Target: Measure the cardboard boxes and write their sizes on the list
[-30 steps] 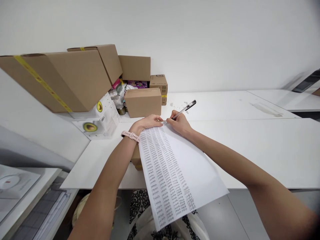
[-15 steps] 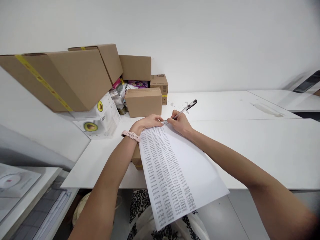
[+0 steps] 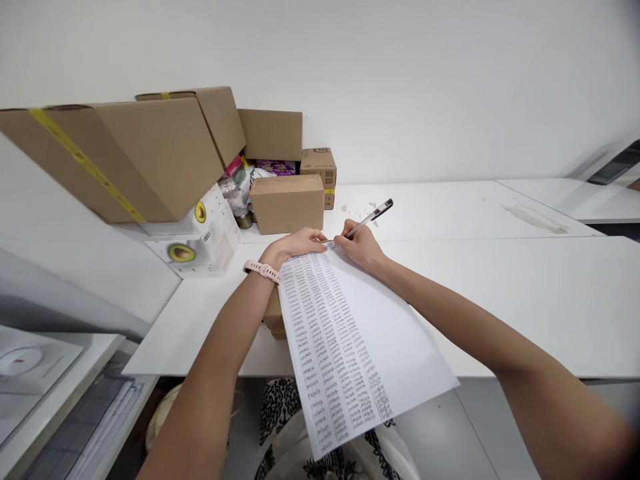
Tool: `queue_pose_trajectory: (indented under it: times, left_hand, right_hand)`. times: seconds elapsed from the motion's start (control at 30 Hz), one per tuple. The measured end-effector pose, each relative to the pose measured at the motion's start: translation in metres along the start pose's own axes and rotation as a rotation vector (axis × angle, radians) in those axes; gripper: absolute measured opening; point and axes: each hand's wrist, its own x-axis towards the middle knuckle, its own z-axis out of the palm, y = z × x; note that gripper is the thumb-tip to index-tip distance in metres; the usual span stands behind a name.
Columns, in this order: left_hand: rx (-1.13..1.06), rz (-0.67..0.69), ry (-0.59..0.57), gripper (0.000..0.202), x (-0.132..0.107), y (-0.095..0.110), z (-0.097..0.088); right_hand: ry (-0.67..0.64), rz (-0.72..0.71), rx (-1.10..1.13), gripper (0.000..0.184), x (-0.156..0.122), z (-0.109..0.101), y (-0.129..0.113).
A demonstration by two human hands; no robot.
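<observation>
Almost nothing has shifted in 1 s: the right hand still grips the pen, tip at the printed sheet's far edge; the left hand lies flat, pinning that sheet, which overhangs the worktop.

Pink wristwatch, bare forearms, black-and-white patterned garment

Boxes crowd left (far side); tabletop right open.
</observation>
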Motion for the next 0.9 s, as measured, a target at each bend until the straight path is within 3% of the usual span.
queue_pose_trajectory:
  times: [0.9]
  left_hand:
    - [-0.001,0.01,-0.02,0.044,-0.0059,0.0042,0.0005]
  right_hand:
    - [0.037,-0.009,0.069,0.02,0.0029,0.0024,0.0055]
